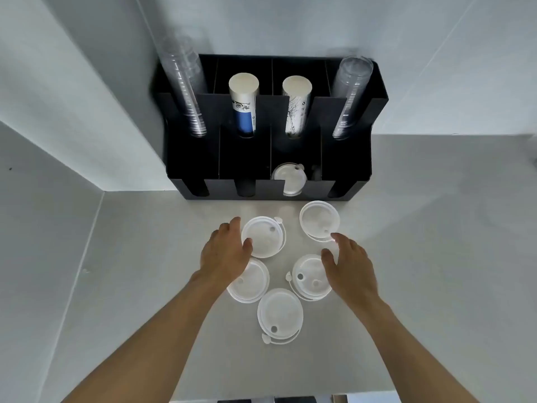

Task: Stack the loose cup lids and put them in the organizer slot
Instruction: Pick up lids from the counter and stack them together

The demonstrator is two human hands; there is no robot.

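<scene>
Five loose white cup lids lie on the grey bench in the middle of the frame. The left hand has its fingers spread, thumb and fingertips touching the upper-left lid. The right hand hovers with fingers spread, holding nothing, over the right lid. Above them, the black organizer holds one lid in its third front slot.
</scene>
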